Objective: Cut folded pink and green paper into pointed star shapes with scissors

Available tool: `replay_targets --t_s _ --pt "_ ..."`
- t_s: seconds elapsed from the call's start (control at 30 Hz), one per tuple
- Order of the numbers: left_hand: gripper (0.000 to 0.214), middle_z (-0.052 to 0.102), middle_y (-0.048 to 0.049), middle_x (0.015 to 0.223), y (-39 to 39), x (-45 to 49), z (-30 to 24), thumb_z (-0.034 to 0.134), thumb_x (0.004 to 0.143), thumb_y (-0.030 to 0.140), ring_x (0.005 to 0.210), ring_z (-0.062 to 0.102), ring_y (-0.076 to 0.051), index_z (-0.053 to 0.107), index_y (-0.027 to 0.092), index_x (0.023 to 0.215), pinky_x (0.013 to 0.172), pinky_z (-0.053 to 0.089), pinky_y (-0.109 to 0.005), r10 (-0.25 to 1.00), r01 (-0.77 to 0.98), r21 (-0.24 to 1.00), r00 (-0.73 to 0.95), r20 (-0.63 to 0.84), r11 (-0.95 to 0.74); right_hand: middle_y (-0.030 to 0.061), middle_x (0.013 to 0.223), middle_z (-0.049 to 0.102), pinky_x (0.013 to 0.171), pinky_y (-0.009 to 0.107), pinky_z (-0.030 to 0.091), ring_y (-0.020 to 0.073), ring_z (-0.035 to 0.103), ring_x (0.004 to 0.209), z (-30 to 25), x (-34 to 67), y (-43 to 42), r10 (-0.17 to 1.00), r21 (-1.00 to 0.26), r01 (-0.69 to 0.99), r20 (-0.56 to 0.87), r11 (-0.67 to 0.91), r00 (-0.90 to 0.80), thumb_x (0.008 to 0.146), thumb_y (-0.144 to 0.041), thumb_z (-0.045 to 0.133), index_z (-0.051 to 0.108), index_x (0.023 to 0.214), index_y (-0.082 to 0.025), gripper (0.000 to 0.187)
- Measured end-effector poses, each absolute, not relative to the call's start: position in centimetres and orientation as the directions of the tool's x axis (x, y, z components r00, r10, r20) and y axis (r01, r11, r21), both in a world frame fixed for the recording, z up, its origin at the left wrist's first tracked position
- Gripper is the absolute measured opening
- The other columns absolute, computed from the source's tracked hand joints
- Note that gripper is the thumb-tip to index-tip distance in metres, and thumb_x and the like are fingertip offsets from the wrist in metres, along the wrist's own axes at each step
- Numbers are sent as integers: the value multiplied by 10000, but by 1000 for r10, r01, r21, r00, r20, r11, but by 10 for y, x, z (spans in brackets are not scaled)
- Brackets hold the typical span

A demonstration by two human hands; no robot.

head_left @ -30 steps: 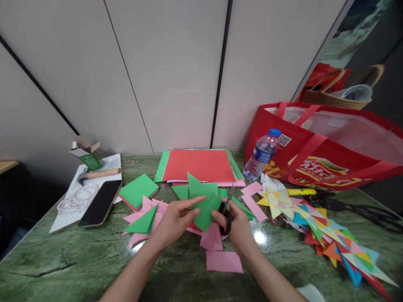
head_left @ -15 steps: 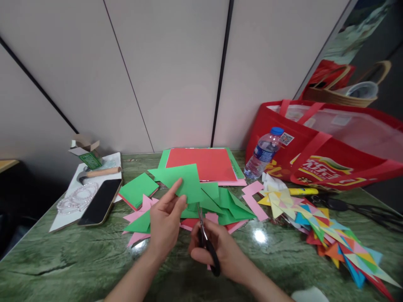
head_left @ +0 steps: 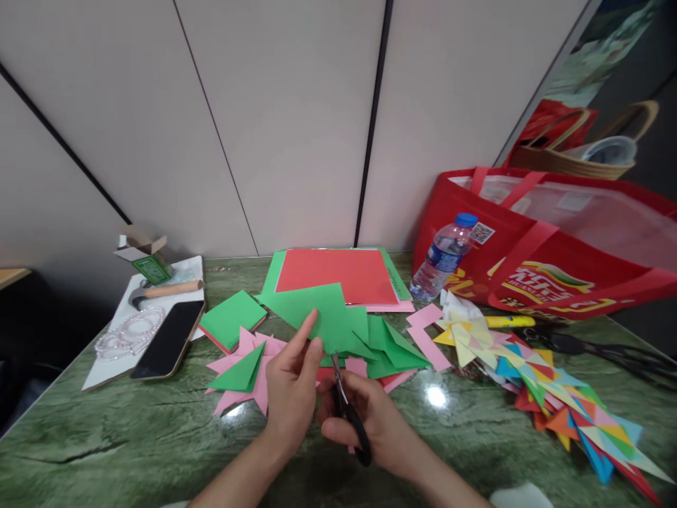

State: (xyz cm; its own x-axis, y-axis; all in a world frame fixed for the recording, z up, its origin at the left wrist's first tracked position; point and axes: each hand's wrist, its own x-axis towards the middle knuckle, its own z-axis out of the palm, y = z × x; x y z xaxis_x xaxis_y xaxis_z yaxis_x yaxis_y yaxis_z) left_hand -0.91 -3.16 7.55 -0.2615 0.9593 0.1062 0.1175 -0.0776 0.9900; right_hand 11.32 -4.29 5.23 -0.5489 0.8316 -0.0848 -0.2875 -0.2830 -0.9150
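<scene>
My left hand (head_left: 293,377) pinches a sheet of green paper (head_left: 312,307) between thumb and fingers, lifted above the table. In my right hand (head_left: 373,416) is a pair of scissors (head_left: 353,416) with black handles; the blade tips point up at the lower edge of the green paper. Whether the blades touch the paper I cannot tell. Behind and to the right lie folded green paper pieces (head_left: 394,346). Left of my left hand, pink pointed pieces (head_left: 225,403) lie under a green folded triangle (head_left: 240,374).
A red sheet (head_left: 338,271) tops a paper stack at the wall. On the left are a green square stack (head_left: 233,317), a phone (head_left: 169,342) and a hammer (head_left: 174,289). On the right are a water bottle (head_left: 441,257), a red bag (head_left: 486,226) and colourful folded paper (head_left: 560,395).
My left hand has moved right and slightly down with the green paper, uncovering more of the pink pieces. The right hand and scissors have hardly moved.
</scene>
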Motion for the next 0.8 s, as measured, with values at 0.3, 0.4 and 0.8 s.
replay_targets --t_s 0.3,0.4,0.8 --pt "389 376 61 524 -33 0 82 565 784 288 478 306 -86 614 190 1158 496 390 -186 939 202 969 -285 194 -139 -46 643 481 551 216 319 104 398 602 63 113 -44 853 -917 -311 -57 -251 -520 559 -372 817 554 833 -154 438" --pt "398 440 51 538 -34 0 82 562 786 282 476 332 -85 602 190 1171 502 404 -188 941 195 971 -282 188 -136 -40 662 480 578 226 315 112 398 629 63 113 -44 859 -917 -313 -60 -249 -509 564 -365 815 552 838 -151 435" --pt "439 469 39 562 -37 2 84 573 788 295 466 324 -76 565 163 1207 428 362 -166 938 152 977 -289 192 -153 -38 671 475 547 224 277 103 372 597 58 112 -43 859 -914 -323 -49 -244 -510 565 -356 816 550 846 -143 441"
